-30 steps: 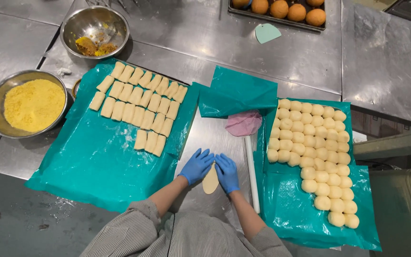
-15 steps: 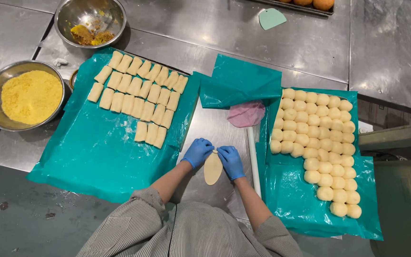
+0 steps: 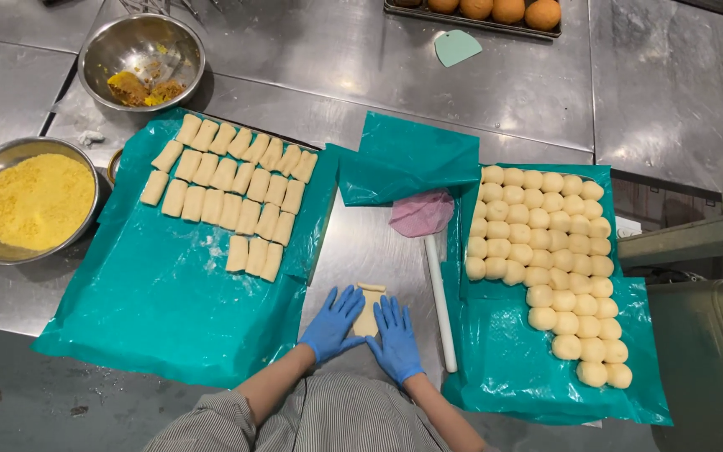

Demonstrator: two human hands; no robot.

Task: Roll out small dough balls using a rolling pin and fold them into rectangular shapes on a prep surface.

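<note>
The two blue-gloved hands, left hand [image 3: 332, 324] and right hand [image 3: 397, 339], are covering the lower part of the small pale dough piece [image 3: 369, 311], so only its upper end is showing between them. The dark tray of round orange-brown buns [image 3: 495, 10] is being cut off by the top edge, and its full count cannot be told. The steel bowl of yellow crumbs [image 3: 35, 203] is running off the left edge. A small round rim [image 3: 115, 165] is peeking from under the teal plastic sheet [image 3: 152, 301]; what it holds cannot be told. The striped sleeves [image 3: 311, 418] are leaving the bottom edge.
</note>
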